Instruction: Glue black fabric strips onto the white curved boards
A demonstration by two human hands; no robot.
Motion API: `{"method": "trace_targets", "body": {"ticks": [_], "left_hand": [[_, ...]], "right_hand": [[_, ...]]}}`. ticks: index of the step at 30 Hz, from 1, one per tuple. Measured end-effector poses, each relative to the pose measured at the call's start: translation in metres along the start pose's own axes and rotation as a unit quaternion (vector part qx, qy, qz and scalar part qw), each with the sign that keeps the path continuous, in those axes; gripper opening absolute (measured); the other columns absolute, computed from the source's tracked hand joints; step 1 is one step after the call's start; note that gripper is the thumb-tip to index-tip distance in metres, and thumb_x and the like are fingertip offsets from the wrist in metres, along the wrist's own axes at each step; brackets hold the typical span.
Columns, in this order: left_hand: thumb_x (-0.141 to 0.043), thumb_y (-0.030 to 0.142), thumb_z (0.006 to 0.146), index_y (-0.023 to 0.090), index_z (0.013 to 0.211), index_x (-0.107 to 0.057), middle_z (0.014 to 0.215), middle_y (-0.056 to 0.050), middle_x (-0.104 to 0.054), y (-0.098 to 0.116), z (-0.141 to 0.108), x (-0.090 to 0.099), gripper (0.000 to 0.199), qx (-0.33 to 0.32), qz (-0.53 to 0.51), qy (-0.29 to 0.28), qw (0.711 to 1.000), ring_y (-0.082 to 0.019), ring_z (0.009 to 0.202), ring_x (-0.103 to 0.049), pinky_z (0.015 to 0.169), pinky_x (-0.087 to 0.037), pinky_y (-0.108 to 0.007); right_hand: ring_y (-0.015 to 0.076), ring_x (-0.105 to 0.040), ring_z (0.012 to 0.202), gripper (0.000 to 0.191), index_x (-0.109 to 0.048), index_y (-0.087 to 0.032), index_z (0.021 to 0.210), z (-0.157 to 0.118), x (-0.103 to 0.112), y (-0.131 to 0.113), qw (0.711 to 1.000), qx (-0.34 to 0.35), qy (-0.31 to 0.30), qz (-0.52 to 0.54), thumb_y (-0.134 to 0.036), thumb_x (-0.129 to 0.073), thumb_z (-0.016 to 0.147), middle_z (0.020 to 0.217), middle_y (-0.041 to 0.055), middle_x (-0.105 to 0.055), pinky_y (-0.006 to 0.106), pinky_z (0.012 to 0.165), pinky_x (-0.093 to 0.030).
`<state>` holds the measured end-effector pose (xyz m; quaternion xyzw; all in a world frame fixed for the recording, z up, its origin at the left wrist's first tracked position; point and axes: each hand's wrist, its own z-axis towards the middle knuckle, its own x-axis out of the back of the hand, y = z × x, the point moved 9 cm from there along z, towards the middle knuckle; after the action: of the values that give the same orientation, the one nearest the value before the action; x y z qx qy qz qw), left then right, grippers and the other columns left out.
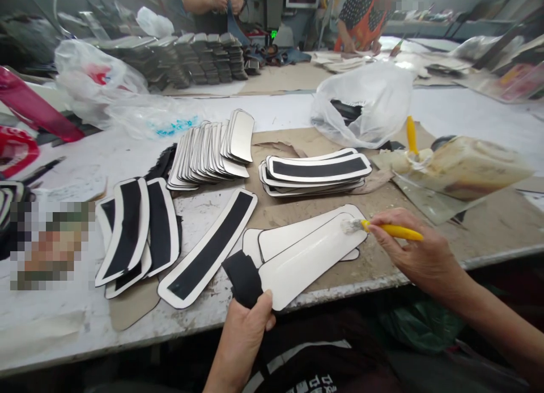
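Note:
My right hand [410, 248] is closed round a yellow-handled brush [395, 231]. The brush's pale bristles rest on the far end of a white curved piece [306, 260], whose surface looks glossy. At the near end of that piece, my left hand [250, 322] pinches its corner together with a black folded strip [244, 279]. More white pieces lie beneath it. Just left is a white piece with a black centre [208, 248], lying flat by itself.
Black-centred pieces are piled at left [164, 228] and behind [318, 166]. A fanned stack of white pieces [212, 149] stands mid-table. A plastic bag [361, 104] and a glue-stained container [476, 166] sit at right. Two people work across the table.

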<state>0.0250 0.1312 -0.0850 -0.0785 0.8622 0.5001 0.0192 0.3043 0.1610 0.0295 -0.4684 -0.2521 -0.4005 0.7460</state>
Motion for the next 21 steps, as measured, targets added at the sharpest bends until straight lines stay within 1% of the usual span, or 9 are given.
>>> {"method": "trace_targets", "body": {"ticks": [2, 5, 9, 10, 12, 14, 16, 17, 21], "left_hand": [[-0.064, 0.032, 0.070, 0.020, 0.063, -0.046, 0.053, 0.007, -0.040, 0.005, 0.000, -0.001, 0.024, -0.005, 0.009, -0.005, 1.000, -0.007, 0.047, -0.031, 0.041, -0.027, -0.021], [-0.063, 0.034, 0.072, 0.018, 0.067, -0.050, 0.053, 0.007, -0.042, 0.011, 0.001, -0.004, 0.021, -0.008, 0.041, -0.034, 0.999, -0.008, 0.047, -0.032, 0.043, -0.029, -0.021], [-0.064, 0.038, 0.075, 0.016, 0.069, -0.053, 0.053, 0.005, -0.044, 0.010, 0.005, -0.003, 0.025, -0.012, 0.058, -0.056, 0.997, -0.008, 0.047, -0.033, 0.046, -0.028, -0.022], [-0.064, 0.039, 0.075, 0.016, 0.067, -0.052, 0.052, 0.005, -0.043, 0.009, 0.006, -0.003, 0.027, -0.014, 0.056, -0.064, 0.996, -0.008, 0.047, -0.034, 0.046, -0.028, -0.023], [-0.065, 0.040, 0.076, 0.018, 0.064, -0.048, 0.050, 0.007, -0.039, 0.007, 0.007, -0.004, 0.031, -0.020, 0.041, -0.084, 0.995, -0.008, 0.047, -0.034, 0.047, -0.029, -0.023], [-0.064, 0.040, 0.078, 0.019, 0.064, -0.044, 0.051, 0.008, -0.036, 0.006, 0.007, -0.006, 0.032, -0.025, 0.009, -0.105, 0.994, -0.008, 0.047, -0.033, 0.047, -0.030, -0.023], [-0.063, 0.039, 0.079, 0.020, 0.066, -0.041, 0.053, 0.009, -0.034, 0.005, 0.007, -0.008, 0.032, -0.021, -0.023, -0.118, 0.993, -0.007, 0.047, -0.030, 0.047, -0.030, -0.022], [-0.063, 0.039, 0.080, 0.021, 0.067, -0.041, 0.053, 0.009, -0.034, 0.004, 0.007, -0.008, 0.031, -0.017, -0.033, -0.120, 0.992, -0.007, 0.047, -0.029, 0.047, -0.030, -0.022], [-0.062, 0.036, 0.081, 0.021, 0.072, -0.041, 0.054, 0.010, -0.034, 0.001, 0.007, -0.009, 0.027, -0.007, -0.060, -0.118, 0.991, -0.007, 0.047, -0.029, 0.046, -0.030, -0.022]], "right_hand": [[0.0215, -0.062, 0.087, 0.005, -0.058, -0.027, 0.093, 0.000, 0.000, 0.000, 1.000, 0.019, -0.005, -0.004, -0.027, -0.056, 0.088, 0.089, 0.0046, -0.063, 0.038, 0.082, -0.051], [0.0217, -0.063, 0.088, 0.006, -0.059, -0.027, 0.093, -0.001, 0.006, -0.006, 0.999, 0.051, -0.007, -0.016, -0.025, -0.056, 0.088, 0.089, 0.0043, -0.064, 0.038, 0.083, -0.052], [0.0214, -0.064, 0.086, 0.010, -0.061, -0.027, 0.094, -0.006, 0.025, -0.029, 0.996, 0.083, 0.021, -0.001, -0.022, -0.060, 0.085, 0.089, 0.0038, -0.066, 0.038, 0.084, -0.052], [0.0214, -0.063, 0.086, 0.009, -0.061, -0.027, 0.093, -0.007, 0.029, -0.035, 0.996, 0.078, 0.033, 0.011, -0.023, -0.060, 0.085, 0.088, 0.0036, -0.066, 0.038, 0.084, -0.052], [0.0210, -0.064, 0.082, 0.004, -0.062, -0.026, 0.089, -0.010, 0.030, -0.043, 0.997, 0.034, 0.042, 0.046, -0.027, -0.060, 0.085, 0.084, 0.0035, -0.066, 0.036, 0.078, -0.053], [0.0195, -0.064, 0.073, 0.010, -0.063, -0.025, 0.084, -0.013, 0.018, -0.046, 0.994, -0.039, 0.025, 0.101, -0.034, -0.059, 0.086, 0.080, 0.0033, -0.066, 0.033, 0.066, -0.054], [0.0181, -0.063, 0.064, 0.017, -0.064, -0.025, 0.082, -0.016, -0.003, -0.049, 0.980, -0.101, -0.006, 0.172, -0.041, -0.059, 0.085, 0.076, 0.0032, -0.066, 0.030, 0.055, -0.053], [0.0178, -0.063, 0.062, 0.020, -0.064, -0.024, 0.081, -0.018, -0.015, -0.052, 0.970, -0.122, -0.019, 0.209, -0.043, -0.059, 0.085, 0.074, 0.0031, -0.066, 0.029, 0.052, -0.052], [0.0174, -0.063, 0.059, 0.024, -0.061, -0.022, 0.082, -0.020, -0.058, -0.064, 0.928, -0.168, -0.074, 0.325, -0.046, -0.059, 0.086, 0.064, 0.0012, -0.063, 0.029, 0.054, -0.053]]}}
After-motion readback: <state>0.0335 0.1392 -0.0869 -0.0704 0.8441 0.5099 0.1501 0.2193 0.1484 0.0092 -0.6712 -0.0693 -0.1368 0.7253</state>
